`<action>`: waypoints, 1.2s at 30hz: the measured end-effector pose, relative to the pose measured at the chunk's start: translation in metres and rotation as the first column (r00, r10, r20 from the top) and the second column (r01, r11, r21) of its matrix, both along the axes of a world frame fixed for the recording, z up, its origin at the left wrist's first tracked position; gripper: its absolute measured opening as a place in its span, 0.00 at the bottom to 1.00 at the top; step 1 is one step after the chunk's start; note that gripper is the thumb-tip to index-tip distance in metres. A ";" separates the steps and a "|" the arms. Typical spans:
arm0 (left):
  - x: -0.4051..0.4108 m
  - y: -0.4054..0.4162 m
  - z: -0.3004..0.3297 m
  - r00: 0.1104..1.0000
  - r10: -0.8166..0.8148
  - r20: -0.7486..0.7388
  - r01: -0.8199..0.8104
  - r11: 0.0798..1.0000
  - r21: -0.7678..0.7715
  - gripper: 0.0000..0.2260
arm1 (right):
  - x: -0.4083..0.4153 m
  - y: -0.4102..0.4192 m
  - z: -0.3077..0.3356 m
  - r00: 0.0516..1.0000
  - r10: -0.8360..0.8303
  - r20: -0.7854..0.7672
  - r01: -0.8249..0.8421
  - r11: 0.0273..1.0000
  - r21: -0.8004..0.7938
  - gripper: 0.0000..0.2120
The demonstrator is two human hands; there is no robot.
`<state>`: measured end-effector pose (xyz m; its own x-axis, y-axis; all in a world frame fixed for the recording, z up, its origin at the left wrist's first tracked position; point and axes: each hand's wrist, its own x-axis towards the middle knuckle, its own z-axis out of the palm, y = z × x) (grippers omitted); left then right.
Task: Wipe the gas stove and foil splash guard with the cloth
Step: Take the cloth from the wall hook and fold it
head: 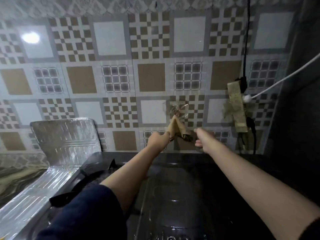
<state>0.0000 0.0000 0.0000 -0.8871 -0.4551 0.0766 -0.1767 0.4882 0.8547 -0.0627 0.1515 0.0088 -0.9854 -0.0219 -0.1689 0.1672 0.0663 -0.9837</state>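
Seen from a head-worn camera looking down and forward, two bare forearms reach out over a dark, glossy gas stove [181, 187] toward a tiled wall [110, 54] patterned in brown, grey and white squares. The left hand [158, 139] has its fingers curled around a tan cloth [176, 128], which rises in a peak against the wall and hangs from a hook [174, 110] there. The right hand [203, 141] is just beside the cloth's lower dark edge; whether its fingers pinch the cloth or only touch it cannot be told (the view is dim and blurred). The foil splash guard [65, 135] stands at the left, one panel upright against the wall, another running along the stove's left side. At the right a taped power strip [238, 110] hangs on the wall, with a white cable [285, 78] plugged in
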 end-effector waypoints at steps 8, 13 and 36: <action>-0.056 0.000 -0.020 0.996 0.063 0.068 -0.087 0.894 0.439 0.22 | -0.058 -0.011 -0.021 0.965 0.066 0.252 0.039 0.920 -0.391 0.20; -0.083 -0.009 -0.021 0.989 0.115 0.088 -0.143 0.677 0.722 0.17 | -0.082 -0.022 -0.022 0.940 0.185 0.287 -0.020 0.869 -0.494 0.17; -0.021 -0.025 0.055 0.976 0.043 -0.211 0.110 0.745 0.658 0.21 | -0.027 0.009 0.058 0.968 0.239 -0.080 -0.251 0.872 -0.421 0.17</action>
